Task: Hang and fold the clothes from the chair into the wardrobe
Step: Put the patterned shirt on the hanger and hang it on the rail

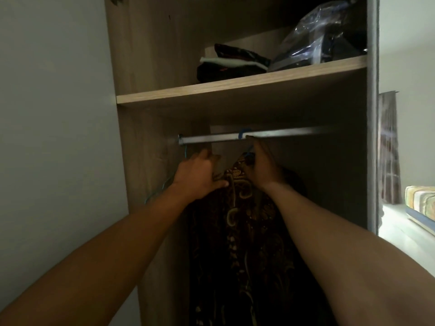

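Observation:
A dark brown patterned garment (237, 222) hangs inside the wardrobe (150, 67) from a blue hanger (243, 134) hooked over the metal rail (277, 135). My right hand (261, 168) grips the hanger's neck just under the rail, at the garment's collar. My left hand (200, 175) holds the garment's left shoulder, thumb pressed on the cloth. A second blue hanger (162, 182) hangs bare at the rail's left end, beside my left hand.
The shelf (235, 88) above the rail carries a stack of folded dark and white clothes (233, 63) and a clear plastic bag (322, 36). A white wall lies to the left. A bright surface with a striped object (420, 201) sits at the right.

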`<state>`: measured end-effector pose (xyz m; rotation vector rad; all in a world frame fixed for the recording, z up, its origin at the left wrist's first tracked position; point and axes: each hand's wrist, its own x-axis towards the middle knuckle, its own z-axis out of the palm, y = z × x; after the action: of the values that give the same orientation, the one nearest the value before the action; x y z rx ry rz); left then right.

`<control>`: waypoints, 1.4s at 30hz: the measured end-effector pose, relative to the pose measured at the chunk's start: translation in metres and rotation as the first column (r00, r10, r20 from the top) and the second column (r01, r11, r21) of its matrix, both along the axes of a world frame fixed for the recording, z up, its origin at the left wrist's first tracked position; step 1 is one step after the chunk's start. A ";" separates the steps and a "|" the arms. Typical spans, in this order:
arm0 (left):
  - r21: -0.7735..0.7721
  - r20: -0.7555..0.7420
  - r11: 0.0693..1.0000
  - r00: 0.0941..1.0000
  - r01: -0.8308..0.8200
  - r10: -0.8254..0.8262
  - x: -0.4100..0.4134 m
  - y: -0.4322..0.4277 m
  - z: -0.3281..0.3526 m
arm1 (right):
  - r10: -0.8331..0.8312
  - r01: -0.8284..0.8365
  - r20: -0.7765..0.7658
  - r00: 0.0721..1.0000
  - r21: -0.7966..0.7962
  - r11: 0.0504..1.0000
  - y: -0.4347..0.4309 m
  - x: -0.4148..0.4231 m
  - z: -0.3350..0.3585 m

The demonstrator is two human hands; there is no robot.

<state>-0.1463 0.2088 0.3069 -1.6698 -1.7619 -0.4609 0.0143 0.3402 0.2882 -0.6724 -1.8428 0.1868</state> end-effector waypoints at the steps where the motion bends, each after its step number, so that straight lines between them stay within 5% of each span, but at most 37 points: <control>1: 0.020 -0.001 1.000 1.000 -0.019 0.019 -0.007 -0.002 0.004 | 0.053 -0.054 -0.019 0.998 -0.007 0.999 -0.001 -0.008 0.004; 5: 0.047 -0.005 0.993 0.994 -0.110 0.111 -0.042 -0.007 0.012 | 0.228 -0.228 0.020 0.974 0.006 0.974 -0.010 -0.050 0.023; 8: -0.013 -0.091 0.967 0.963 -0.255 0.252 -0.062 -0.010 0.011 | 0.301 -0.279 0.191 0.934 -0.136 0.951 -0.007 -0.090 0.027; 13: -0.099 -0.283 0.922 0.899 -0.375 0.335 -0.085 0.000 -0.004 | 0.244 -0.076 0.551 0.798 -0.310 0.948 0.011 -0.139 0.034; 17: -0.103 -0.375 0.889 0.845 -0.446 0.381 -0.093 0.012 -0.012 | 0.111 0.092 0.739 0.665 -0.228 0.969 0.035 -0.172 0.040; 22: -0.090 -0.407 0.866 0.812 -0.493 0.419 -0.097 0.019 -0.015 | 0.233 0.007 0.773 0.590 -0.294 0.956 0.043 -0.189 0.046; 28: -0.075 -0.477 0.850 0.767 -0.522 0.429 -0.095 0.016 -0.010 | 0.272 -0.108 0.701 0.660 -0.270 0.957 0.049 -0.180 0.035; 33: -0.091 -0.544 0.856 0.745 -0.509 0.386 -0.095 0.012 -0.002 | 0.428 -0.220 0.533 0.730 -0.410 0.885 0.048 -0.158 0.022; 42: -0.338 -0.365 0.870 0.902 -0.358 0.229 -0.083 0.010 0.035 | 0.423 -0.257 0.443 0.790 -0.387 0.886 0.046 -0.118 0.009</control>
<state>-0.2288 0.2192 0.3417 -1.5783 -1.9043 0.3167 -0.1035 0.3859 0.2976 -0.6276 -2.4928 0.5969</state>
